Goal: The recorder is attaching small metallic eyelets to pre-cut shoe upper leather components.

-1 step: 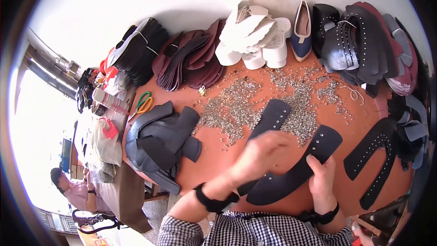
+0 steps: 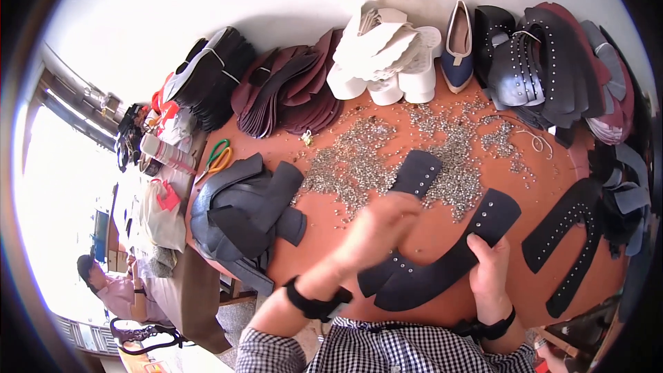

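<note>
both hands (image 2: 488, 269) on black leather piece (image 2: 442, 273)

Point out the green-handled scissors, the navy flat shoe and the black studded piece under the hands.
green-handled scissors (image 2: 215, 157), head view, on the handle loops.
navy flat shoe (image 2: 457, 55), head view, on its pale insole.
black studded piece (image 2: 442, 266), head view, on the bare curved middle beside the right hand (image 2: 489, 273).

Bare tabletop (image 2: 324, 224) before hands, studs (image 2: 359, 159) beyond, stacks seemingly ringing rim
</note>
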The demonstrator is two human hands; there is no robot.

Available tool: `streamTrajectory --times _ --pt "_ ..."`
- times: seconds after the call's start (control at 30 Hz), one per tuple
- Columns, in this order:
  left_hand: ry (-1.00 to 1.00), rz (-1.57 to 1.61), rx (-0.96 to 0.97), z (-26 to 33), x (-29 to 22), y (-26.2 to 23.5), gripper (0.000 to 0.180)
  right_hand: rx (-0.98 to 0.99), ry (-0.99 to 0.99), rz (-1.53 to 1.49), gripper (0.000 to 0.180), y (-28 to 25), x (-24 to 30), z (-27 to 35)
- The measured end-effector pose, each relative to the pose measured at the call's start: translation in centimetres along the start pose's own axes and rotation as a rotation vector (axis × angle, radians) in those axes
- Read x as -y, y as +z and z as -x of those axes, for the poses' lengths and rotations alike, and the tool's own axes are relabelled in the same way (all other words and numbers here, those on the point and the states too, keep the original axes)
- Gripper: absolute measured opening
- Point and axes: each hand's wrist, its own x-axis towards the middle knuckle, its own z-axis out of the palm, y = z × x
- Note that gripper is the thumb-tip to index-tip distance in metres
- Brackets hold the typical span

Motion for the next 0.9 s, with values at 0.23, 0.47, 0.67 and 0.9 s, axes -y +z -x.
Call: streamTrajectory --times 0.23,0.47,0.67,0.9 --pt "-0.108 -0.501 -0.010 3.2 5.1 -9.2 0.016 -0.077 0.041 -0.099 0.021 0.4 0.4 -0.7" --pt "-0.209 -0.474 -0.074 4.3 5.0 -7.9 0.017 -0.068 0.085 -0.151 0.022 0.4 0.6 -0.9" --pt "-0.071 -0.621 0.023 3.6 5.8 -8.6 0.008 -0.042 0.117 -0.159 0.023 0.1 0.3 -0.9" --pt "-0.057 -0.701 -0.221 3.9 6.2 -7.8 0.006 -0.007 0.137 -0.174 0.024 0.3 0.9 -0.7"
